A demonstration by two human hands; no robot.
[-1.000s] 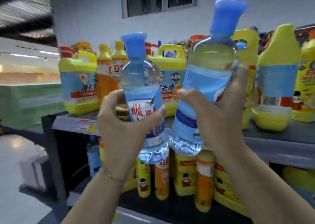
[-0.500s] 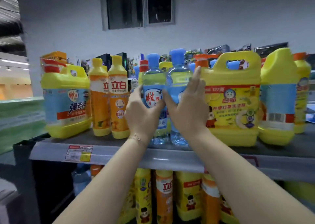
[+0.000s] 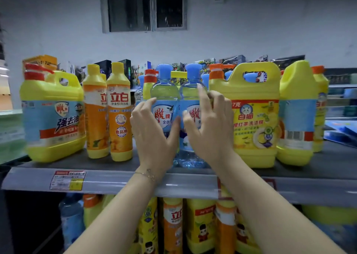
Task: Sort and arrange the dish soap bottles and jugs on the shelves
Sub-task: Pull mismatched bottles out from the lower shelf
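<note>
Clear plastic, blue-capped: the left dish soap bottle point(image 3: 164, 91) and the right dish soap bottle point(image 3: 190, 93) stand upright and touching at the front of the upper shelf point(image 3: 119, 182). Half a second ago you clasped them; now your left hand point(image 3: 154, 135) has slackened, fingers spread either side of its bottle, and your right hand point(image 3: 212, 128) has loosened, index finger raised. Orange bottles point(image 3: 119, 114) stand just left, and a yellow handled jug point(image 3: 255, 118) crowds the right.
</note>
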